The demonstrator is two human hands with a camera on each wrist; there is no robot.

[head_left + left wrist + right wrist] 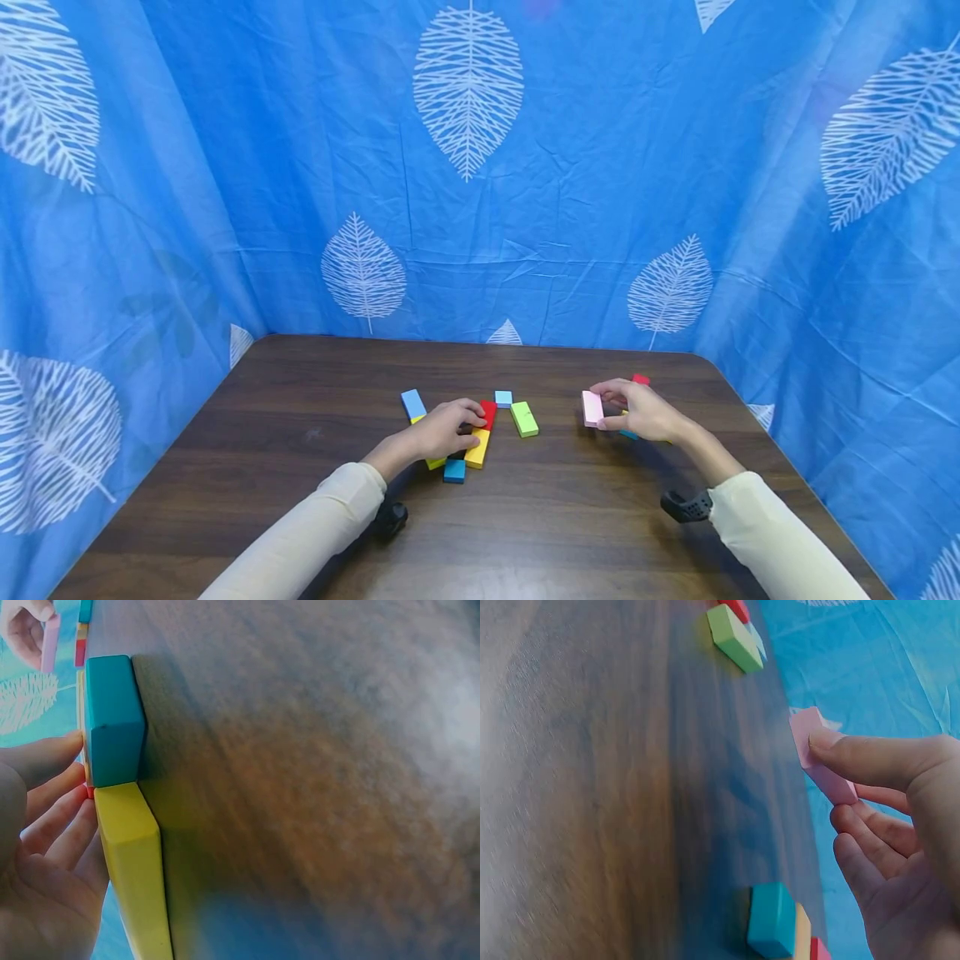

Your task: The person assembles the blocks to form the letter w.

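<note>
With my right hand (643, 411) pinching the pink block (592, 408) above the tabletop (570, 517), I'd keep it level while my left hand (444, 429) fingers, relaxed, steady the yellow block (477, 450).

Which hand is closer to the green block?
Left. The left hand rests just left of the green block; the right hand, holding a pink block, is farther right.

From my remote seat, the right hand (900, 847) pinches a pink block (819, 754) between thumb and fingers, lifted off the dark wood table (592, 787). Up at 12 o'clock lies a green block (733, 636) with a red block (739, 609) just beside it. Down at 6 o'clock sits a teal block (771, 919), touching a tan one.
</note>
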